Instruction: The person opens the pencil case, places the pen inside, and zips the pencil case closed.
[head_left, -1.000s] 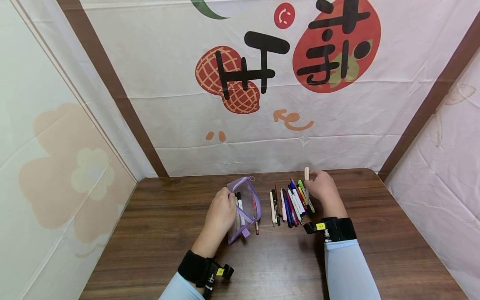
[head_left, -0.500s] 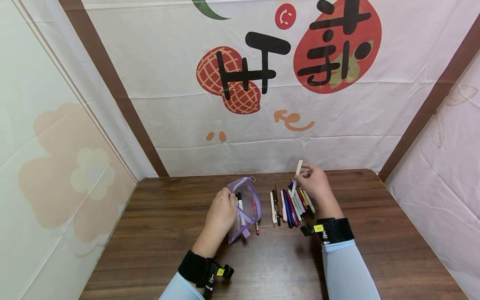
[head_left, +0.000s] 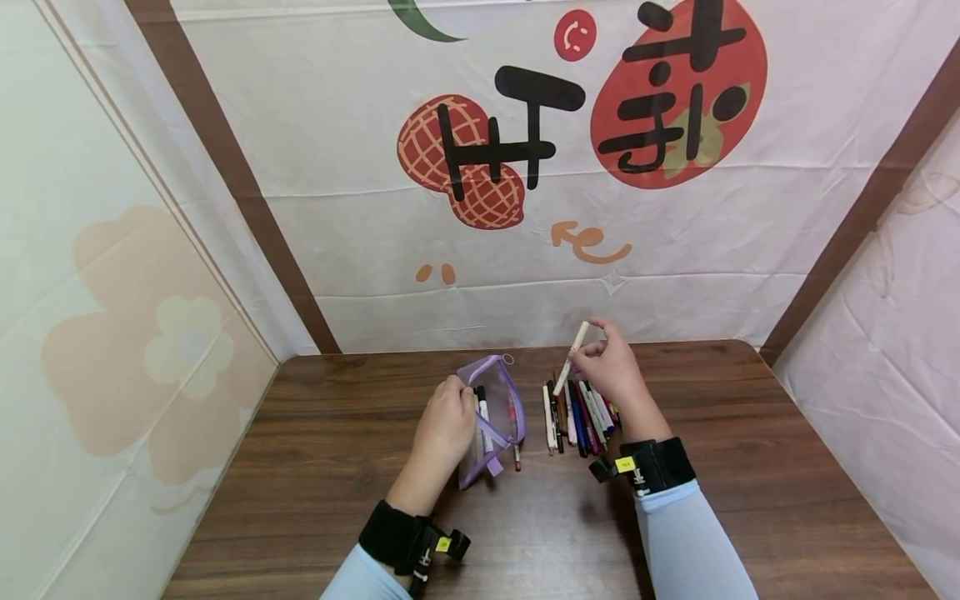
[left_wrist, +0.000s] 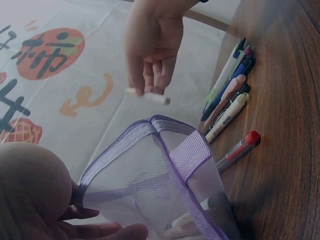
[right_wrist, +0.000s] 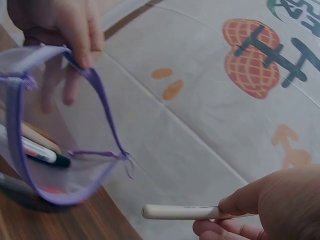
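Observation:
My left hand (head_left: 448,421) pinches the rim of a purple mesh pencil case (head_left: 518,417), whose mouth gapes toward the right. Inside it lie a few pens, among them a white marker with a black end (right_wrist: 42,152). Above the row of loose pens (head_left: 583,417), my right hand (head_left: 613,367) holds a cream-white pen (head_left: 572,358) between thumb and fingers, tilted. In the right wrist view that pen points at the case's opening, apart from it. A red-capped pen (left_wrist: 240,150) lies on the table beside the case, partly hidden by it.
The loose pens lie side by side on the brown wooden table (head_left: 517,533), right of the case. A white printed cloth (head_left: 360,250) hangs behind the table's back edge, with more cloth at both sides.
My right hand has lifted the cream-white pen from the right end of the row and carried it left across the pens, tilting it. The left hand and the case stay in place.

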